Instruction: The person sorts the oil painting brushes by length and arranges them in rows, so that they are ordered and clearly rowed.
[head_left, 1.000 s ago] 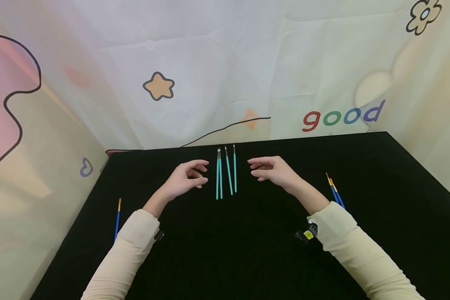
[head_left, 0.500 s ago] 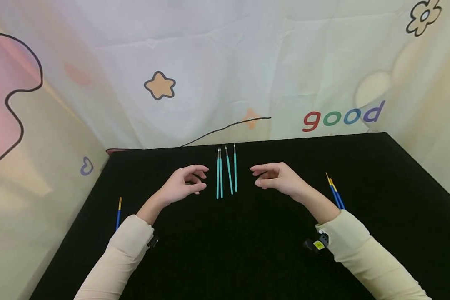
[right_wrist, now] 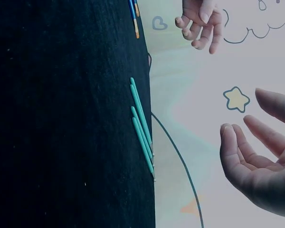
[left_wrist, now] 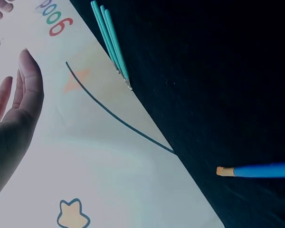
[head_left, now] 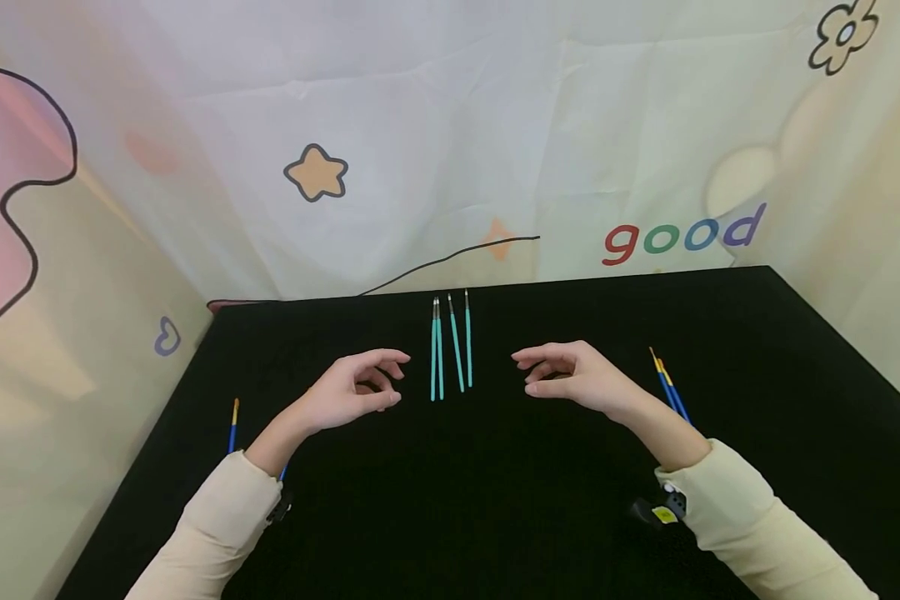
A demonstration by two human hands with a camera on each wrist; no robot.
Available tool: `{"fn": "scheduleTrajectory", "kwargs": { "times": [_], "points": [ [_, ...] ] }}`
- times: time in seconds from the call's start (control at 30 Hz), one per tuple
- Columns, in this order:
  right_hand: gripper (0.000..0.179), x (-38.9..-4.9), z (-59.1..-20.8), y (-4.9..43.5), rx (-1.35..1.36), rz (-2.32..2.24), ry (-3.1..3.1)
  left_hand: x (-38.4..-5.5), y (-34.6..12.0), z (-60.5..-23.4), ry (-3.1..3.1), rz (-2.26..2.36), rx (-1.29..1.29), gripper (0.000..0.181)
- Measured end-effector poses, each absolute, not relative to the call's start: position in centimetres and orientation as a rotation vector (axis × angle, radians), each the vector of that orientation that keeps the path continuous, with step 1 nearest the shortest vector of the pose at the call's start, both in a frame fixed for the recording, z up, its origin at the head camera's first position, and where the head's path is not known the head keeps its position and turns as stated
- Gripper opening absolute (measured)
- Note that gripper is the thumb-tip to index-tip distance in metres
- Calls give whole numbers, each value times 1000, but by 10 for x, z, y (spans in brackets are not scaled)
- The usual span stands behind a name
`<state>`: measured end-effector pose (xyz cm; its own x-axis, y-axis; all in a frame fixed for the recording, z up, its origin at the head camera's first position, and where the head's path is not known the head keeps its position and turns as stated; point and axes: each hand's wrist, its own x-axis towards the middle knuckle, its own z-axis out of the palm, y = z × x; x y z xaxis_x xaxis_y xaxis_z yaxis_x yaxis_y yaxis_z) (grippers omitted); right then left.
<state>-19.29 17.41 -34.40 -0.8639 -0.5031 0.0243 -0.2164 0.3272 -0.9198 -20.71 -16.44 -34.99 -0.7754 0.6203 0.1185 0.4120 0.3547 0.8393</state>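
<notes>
Left hand [head_left: 352,390] and right hand [head_left: 581,379] flank four teal brushes [head_left: 456,342] near far edge of desk [head_left: 450,517], fingers loosely bent, both holding nothing. Teal group lies side by side, tips toward far edge. Blue pair [head_left: 671,396] lies toward right edge; lone blue brush [head_left: 232,435] near left edge, partly behind sleeve [head_left: 228,512]. Teal looks gathered, blue split; whether arrangement is finished, cannot tell.

Passage was open on the near side of the turquoise brushes [head_left: 456,343]; the printed curtain [head_left: 435,142] barred it behind them, blue brushes [head_left: 675,392] well to their right.
</notes>
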Motion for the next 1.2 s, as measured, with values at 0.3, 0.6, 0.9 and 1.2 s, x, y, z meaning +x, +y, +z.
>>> {"fn": "scheduleTrajectory", "kwargs": {
  "times": [0.3, 0.6, 0.9, 1.2],
  "points": [
    [42, -184, -340, 185, -692, -1510, 2328, -198, -169, -347, 2407, 1315, 975, 44],
    [43, -172, -342, 202, -673, -1486, 2302, -186, -175, -349, 2341, 1333, 1021, 45],
    [44, -162, -352, 217, -685, -1472, 2284, -178, -179, -356, 2280, 1361, 1053, 44],
    [47, -158, -359, 236, -595, -1445, 2266, -173, -197, -366, 2241, 1381, 1066, 45]
  ]
}}
